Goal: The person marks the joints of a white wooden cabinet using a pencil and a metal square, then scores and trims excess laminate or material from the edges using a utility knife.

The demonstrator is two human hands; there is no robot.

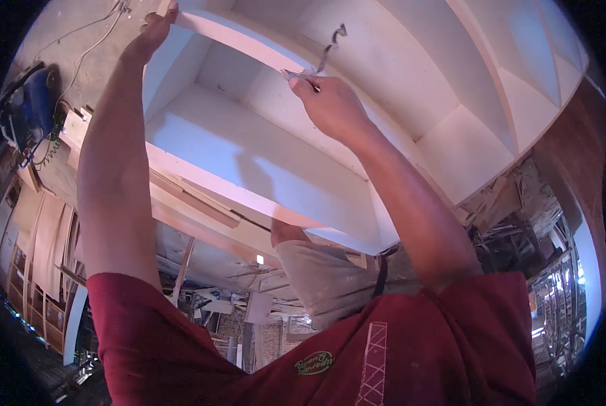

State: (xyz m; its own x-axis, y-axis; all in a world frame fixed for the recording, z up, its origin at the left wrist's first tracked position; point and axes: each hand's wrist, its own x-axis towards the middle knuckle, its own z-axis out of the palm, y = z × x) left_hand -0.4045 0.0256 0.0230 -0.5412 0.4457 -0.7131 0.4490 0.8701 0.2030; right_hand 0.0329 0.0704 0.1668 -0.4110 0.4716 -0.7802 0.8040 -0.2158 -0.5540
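A large pale cabinet carcass [262, 139] with several open compartments fills the space in front of me. My left hand [157, 32] grips its far left corner, at the end of the long narrow panel edge [232, 37]. Over the middle of that same edge, my right hand [327, 101] is closed in a pinch. A small, thin metallic piece [289, 74] sticks out from its fingertips, against the edge; its exact kind is not clear. Just beyond the right fingers, a dark wavy strip or mark [330, 47] shows against the inner panel.
A blue rounded machine or tank [37, 101] with hoses and cables stands on the floor at the left. Long boards [201, 203] lie along the carcass's near side. Scrap wood [506, 203] is heaped at the right. A brown panel [574, 149] borders the far right.
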